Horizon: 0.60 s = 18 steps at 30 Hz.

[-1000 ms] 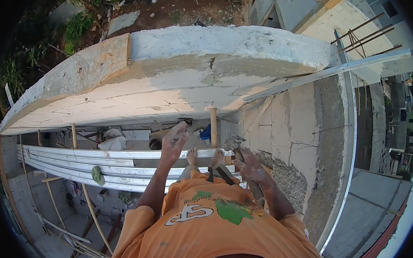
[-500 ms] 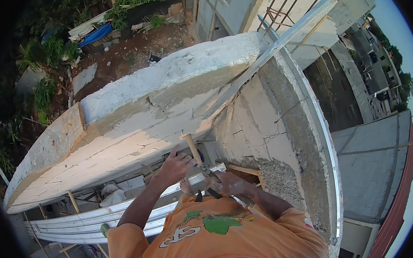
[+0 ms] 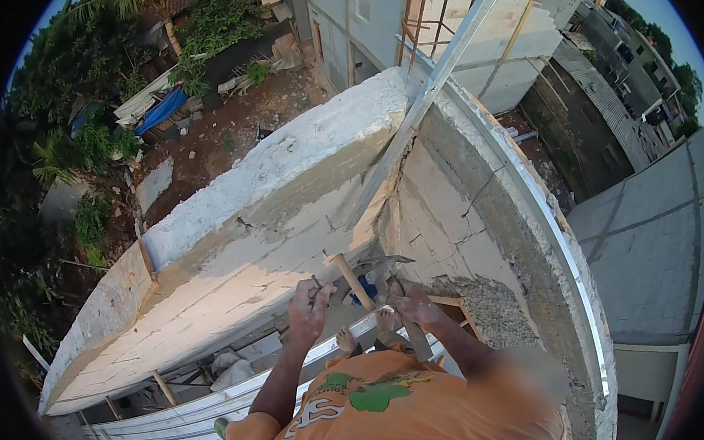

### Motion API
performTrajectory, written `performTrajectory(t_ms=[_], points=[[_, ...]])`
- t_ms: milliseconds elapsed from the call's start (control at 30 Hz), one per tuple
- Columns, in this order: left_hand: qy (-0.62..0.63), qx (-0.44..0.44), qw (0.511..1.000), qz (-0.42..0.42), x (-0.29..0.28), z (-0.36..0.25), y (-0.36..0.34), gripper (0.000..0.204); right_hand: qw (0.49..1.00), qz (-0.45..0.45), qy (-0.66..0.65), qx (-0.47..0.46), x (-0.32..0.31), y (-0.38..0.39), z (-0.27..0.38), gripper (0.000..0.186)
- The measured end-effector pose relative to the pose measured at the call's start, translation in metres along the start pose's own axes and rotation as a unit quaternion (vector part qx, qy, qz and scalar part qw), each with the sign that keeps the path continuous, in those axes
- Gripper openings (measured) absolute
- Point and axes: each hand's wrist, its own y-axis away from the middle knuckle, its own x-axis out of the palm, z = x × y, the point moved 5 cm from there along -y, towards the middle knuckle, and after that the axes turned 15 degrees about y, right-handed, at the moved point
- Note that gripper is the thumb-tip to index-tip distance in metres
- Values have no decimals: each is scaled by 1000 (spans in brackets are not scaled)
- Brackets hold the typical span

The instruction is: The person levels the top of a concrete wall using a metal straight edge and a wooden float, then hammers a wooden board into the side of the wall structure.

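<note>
My left hand (image 3: 307, 310) is raised just left of a wooden post (image 3: 350, 280), its fingers pinched around a small thin dark piece (image 3: 315, 281) too small to name surely. To the right of the post, my right hand (image 3: 414, 305) is closed around a hammer (image 3: 385, 261). The hammer's dark metal head points away from me, close to the post's right side, and its wooden handle runs back toward my shirt. Both hands are apart from the post. My bare feet show below, beside the silvery metal channels.
A block wall (image 3: 233, 247) with a rough white top curves across ahead and left. Another wall with a long metal channel (image 3: 559, 244) along its top stands right. A slanting metal bar (image 3: 447, 61) rises at their corner. Beyond lie lower ground and houses; silvery channels (image 3: 243, 408) lie lower left.
My left hand has drawn back slightly from the post, its fingers now pinched upward. My right hand has moved right and forward, bringing the hammer head into clear view. The head view has shifted.
</note>
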Motion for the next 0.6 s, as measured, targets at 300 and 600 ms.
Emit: performTrajectory(t_ms=[300, 600], points=[[408, -312, 848, -131, 35, 123, -49, 20, 978, -173, -39, -113, -43, 11, 29, 32], [574, -331, 713, -230, 123, 198, -137, 37, 971, -169, 11, -171, -25, 41, -53, 37]])
